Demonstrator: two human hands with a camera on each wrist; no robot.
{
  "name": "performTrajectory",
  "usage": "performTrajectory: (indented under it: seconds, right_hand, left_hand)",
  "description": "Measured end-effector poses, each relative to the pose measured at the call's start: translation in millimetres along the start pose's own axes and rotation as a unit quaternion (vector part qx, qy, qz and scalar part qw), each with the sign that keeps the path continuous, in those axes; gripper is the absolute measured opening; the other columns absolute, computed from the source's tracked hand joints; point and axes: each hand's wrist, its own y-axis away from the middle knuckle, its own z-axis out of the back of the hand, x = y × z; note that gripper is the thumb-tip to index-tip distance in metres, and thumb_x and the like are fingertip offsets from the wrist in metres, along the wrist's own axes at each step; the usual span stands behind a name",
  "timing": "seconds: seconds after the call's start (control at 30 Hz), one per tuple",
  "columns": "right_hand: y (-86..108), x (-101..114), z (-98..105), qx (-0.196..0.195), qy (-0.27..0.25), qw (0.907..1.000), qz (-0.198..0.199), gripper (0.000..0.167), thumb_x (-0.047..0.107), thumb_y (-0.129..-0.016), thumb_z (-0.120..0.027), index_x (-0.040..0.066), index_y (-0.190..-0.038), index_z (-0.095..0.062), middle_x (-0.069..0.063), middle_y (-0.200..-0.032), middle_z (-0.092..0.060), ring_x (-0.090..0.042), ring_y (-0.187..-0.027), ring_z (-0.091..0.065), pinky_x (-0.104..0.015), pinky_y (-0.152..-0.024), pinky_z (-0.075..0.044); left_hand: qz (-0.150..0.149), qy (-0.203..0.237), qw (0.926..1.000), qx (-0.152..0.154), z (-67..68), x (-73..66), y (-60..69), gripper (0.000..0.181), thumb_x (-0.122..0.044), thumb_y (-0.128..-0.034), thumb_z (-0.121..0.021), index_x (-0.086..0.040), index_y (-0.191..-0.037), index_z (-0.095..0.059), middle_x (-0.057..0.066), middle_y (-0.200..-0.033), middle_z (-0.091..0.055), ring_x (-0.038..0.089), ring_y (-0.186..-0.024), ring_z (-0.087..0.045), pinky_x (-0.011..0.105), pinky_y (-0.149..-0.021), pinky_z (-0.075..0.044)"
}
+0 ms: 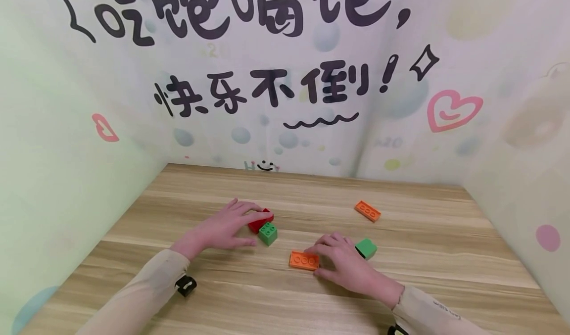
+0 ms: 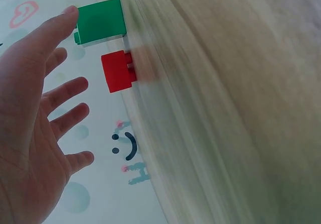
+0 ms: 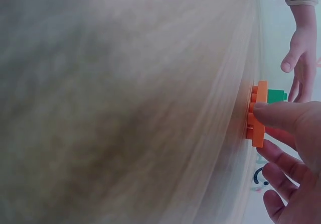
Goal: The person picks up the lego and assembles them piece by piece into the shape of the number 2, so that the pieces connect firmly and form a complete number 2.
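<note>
In the head view my left hand (image 1: 224, 226) reaches in from the left, fingers spread and fairly straight. Its index finger reaches over a red brick (image 1: 256, 225), which lies studs down. Touching or close against that brick is a green brick (image 1: 268, 234), studs up. The left wrist view puts the thumb near the green brick (image 2: 102, 22); whether they touch I cannot tell. My right hand (image 1: 346, 262) pinches the right end of an orange brick (image 1: 304, 260) between thumb and index finger. That flat brick is upside down, its studs toward the table in the right wrist view.
Another green brick (image 1: 367, 248) lies just beyond the right hand. Farther back on the wooden table (image 1: 213, 295) rests a second orange brick (image 1: 367, 211), hollow side up. A printed white cloth (image 1: 267, 142) hangs along the table's back edge.
</note>
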Motion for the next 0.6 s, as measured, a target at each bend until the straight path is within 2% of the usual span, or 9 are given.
performTrajectory:
  seconds: [0.2,0.37,0.6]
  right_hand:
    - [0.5,-1.0,-0.1,0.004,-0.018,0.9998,-0.009,0.038,0.029,-0.081,-0.081,0.031,-0.118,-0.070,0.013,-0.106,-0.064,-0.007,-0.100,-0.048,-0.028,-0.080,-0.035]
    - [-0.1,-2.1,1.9,0.017,-0.056,0.9979,-0.027,0.037,0.026,-0.083,-0.080,0.031,-0.118,-0.070,0.012,-0.104,-0.063,-0.007,-0.099,-0.048,-0.027,-0.079,-0.033]
    - [-1.3,-5.3,4.9,0.032,-0.094,0.9941,-0.043,0.033,0.027,-0.088,-0.075,0.029,-0.120,-0.070,0.011,-0.107,-0.063,-0.010,-0.103,-0.050,-0.028,-0.082,-0.036]
  left_hand:
    - [-0.002,-0.001,1.0000,-0.002,-0.8,-0.5,-1.6,0.068,-0.048,-0.0893,-0.069,-0.035,-0.150,-0.040,-0.003,-0.148,-0.047,0.023,-0.141,-0.040,0.062,-0.120,-0.022]
    - [0.000,-0.006,1.0000,-0.002,0.3,-1.6,-3.6,0.068,-0.049,-0.0887,-0.069,-0.038,-0.149,-0.040,-0.004,-0.147,-0.048,0.023,-0.141,-0.040,0.062,-0.120,-0.021]
    - [-0.006,-0.013,0.9998,-0.013,5.1,-1.9,-5.1,0.068,-0.047,-0.0881,-0.071,-0.029,-0.148,-0.044,0.001,-0.145,-0.051,0.025,-0.139,-0.043,0.061,-0.120,-0.022]
